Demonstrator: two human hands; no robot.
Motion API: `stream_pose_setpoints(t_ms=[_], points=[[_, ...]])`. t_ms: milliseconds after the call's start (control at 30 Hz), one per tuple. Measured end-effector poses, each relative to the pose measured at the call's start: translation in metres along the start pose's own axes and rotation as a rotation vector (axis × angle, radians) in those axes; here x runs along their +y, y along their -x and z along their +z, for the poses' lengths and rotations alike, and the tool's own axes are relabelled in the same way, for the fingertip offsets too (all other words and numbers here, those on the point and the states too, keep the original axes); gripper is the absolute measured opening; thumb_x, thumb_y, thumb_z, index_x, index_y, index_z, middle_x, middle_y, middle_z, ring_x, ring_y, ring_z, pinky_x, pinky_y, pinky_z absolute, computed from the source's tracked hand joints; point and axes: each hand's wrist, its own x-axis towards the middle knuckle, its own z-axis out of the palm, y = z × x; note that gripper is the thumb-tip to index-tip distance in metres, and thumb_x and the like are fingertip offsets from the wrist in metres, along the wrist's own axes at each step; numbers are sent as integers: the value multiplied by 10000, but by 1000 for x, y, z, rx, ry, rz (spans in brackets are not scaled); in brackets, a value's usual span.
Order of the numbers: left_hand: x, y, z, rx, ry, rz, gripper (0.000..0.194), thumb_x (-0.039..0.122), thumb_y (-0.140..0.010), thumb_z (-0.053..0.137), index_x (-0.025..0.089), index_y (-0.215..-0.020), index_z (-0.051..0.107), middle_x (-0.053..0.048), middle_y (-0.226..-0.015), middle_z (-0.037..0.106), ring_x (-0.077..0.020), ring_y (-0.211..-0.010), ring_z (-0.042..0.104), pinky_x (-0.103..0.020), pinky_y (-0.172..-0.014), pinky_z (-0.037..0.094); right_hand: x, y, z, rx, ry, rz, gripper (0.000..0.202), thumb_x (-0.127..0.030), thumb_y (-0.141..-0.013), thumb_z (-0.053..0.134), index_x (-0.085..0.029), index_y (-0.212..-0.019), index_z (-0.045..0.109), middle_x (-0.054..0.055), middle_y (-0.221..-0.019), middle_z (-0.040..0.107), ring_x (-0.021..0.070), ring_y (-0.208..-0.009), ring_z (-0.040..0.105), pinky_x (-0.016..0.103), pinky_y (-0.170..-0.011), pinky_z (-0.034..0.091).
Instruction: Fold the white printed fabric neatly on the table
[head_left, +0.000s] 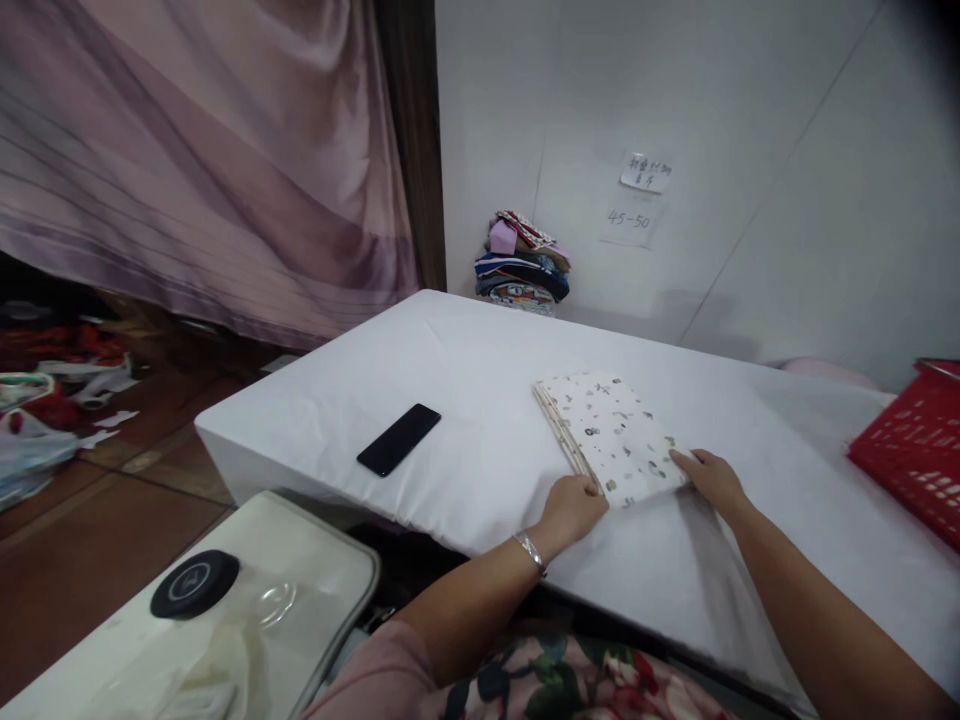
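Note:
A folded white cloth (611,435) with small printed figures lies on the white-covered table (465,400), its layered edge facing left. My left hand (574,508), with a silver bracelet at the wrist, is closed on the cloth's near left corner. At the near right corner, my right hand (709,478) pinches the cloth between thumb and fingers. A black phone (399,439) lies on the table to the left of the cloth, apart from both hands.
Folded clothes (523,265) are stacked beyond the table's far edge by the wall. A red basket (911,445) stands at the right. Lower left, a cream surface (300,545) bears a round black object (195,583). A pink curtain (247,150) hangs at left.

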Motion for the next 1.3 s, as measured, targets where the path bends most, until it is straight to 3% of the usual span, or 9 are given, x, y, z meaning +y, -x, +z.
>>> stream_pose_setpoints(t_ms=[133, 333, 600, 767, 1067, 1300], points=[[-3, -3, -1, -28, 0, 2, 110, 213, -626, 539, 180, -620, 645, -4, -651, 650, -158, -665, 589, -237, -560, 393, 2, -7, -1, -23, 37, 4, 511, -594, -730, 485, -154, -874, 703, 135, -886, 707, 290, -831, 630, 354, -706, 449], [-3, -15, 5, -28, 219, -59, 136, 260, -629, 576, 154, -647, 659, 16, -593, 606, -125, -615, 562, -206, -544, 394, -8, -23, -1, -70, 160, 27, 575, -571, -779, 438, -119, -1043, 676, 161, -1079, 671, 312, -981, 608, 356, -784, 450], [-4, -19, 7, 1, 199, -73, 122, 184, -631, 541, 149, -579, 646, 12, -546, 595, -111, -568, 547, -196, -517, 378, -12, -21, 3, -23, 173, 14, 530, -555, -789, 471, -121, -992, 697, 155, -951, 701, 288, -954, 622, 326, -794, 454], [-8, -21, 5, 9, 221, -64, 112, 191, -636, 564, 140, -608, 660, 5, -579, 615, -115, -594, 555, -198, -538, 389, -12, -20, -1, -24, 138, 25, 541, -560, -784, 494, -115, -1024, 685, 161, -1010, 688, 294, -977, 614, 337, -814, 456], [4, -35, 11, 123, 410, -154, 145, 246, -675, 588, 140, -603, 657, 5, -542, 592, -112, -571, 547, -195, -525, 404, -15, -20, -1, -99, 177, 72, 577, -570, -816, 436, -103, -1066, 665, 179, -1076, 660, 313, -1055, 580, 361, -861, 440], [7, -33, 7, 146, 447, -213, 119, 150, -651, 569, 136, -540, 607, 11, -487, 546, -99, -508, 518, -182, -469, 372, -13, -24, 0, -100, 204, 41, 622, -589, -814, 413, -98, -1117, 646, 180, -1138, 642, 316, -1082, 573, 373, -904, 425]])
